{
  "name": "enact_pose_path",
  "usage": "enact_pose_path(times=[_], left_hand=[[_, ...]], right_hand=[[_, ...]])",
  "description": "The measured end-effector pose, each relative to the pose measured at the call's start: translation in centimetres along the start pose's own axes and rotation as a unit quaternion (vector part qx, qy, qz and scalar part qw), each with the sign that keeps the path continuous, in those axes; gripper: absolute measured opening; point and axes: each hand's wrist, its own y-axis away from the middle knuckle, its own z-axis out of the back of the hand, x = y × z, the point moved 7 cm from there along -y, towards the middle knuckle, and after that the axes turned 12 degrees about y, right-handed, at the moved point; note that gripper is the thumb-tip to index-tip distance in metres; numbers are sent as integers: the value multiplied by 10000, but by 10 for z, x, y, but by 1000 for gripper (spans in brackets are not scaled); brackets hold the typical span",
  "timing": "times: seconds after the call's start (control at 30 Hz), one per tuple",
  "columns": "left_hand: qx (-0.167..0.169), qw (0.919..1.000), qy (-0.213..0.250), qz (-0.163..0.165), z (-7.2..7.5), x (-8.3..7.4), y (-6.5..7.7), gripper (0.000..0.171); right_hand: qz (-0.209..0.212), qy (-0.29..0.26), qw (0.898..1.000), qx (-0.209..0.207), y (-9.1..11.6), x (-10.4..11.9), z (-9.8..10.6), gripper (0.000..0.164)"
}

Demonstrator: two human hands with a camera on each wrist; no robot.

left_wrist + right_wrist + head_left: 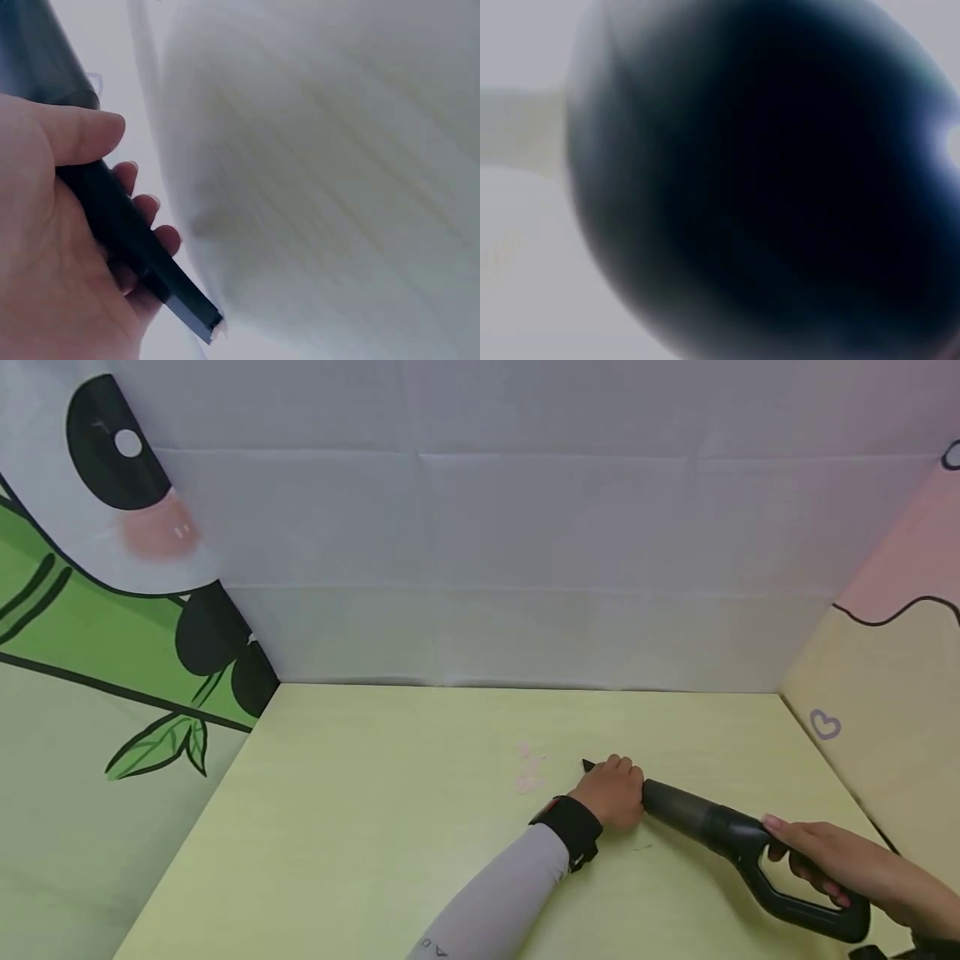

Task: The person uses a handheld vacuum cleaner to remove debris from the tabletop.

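A black handheld vacuum cleaner [690, 814] slants across the right part of the pale yellow table. My right hand [840, 864] grips its loop handle from above, thumb along the top. Toward the front end, my left hand [611, 792] holds the narrow nozzle, whose tip [588, 766] pokes out past the fingers. In the left wrist view, the thumb and fingers of that hand [67, 217] wrap around the dark nozzle [127, 217]. A blurred dark rounded shape [780, 180] fills most of the right wrist view; the right hand cannot be made out there.
Small pink scraps [528, 772] lie on the table [360, 827] left of the nozzle tip. A few tiny bits [642, 847] lie beneath the vacuum. A grey-white sheet [487, 552] rises behind the table, with printed panels at left and right.
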Motion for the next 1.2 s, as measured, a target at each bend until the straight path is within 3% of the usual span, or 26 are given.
enact_pose_path(times=[0.17,0.37,0.6,1.2], left_hand=[[-12,10000,6,42,-3,6,-14,34],[-103,9999,2,84,-3,11,-19,32],[-148,9998,-1,94,0,19,-19,31],[-214,9995,-1,248,-7,28,-6,31]], right_hand=[[-79,-61,9999,-23,-6,0,7,61],[-43,-105,9999,-57,-14,1,10,59],[-4,-133,9999,-48,-23,5,13,59],[91,-275,9993,226,-29,10,6,60]])
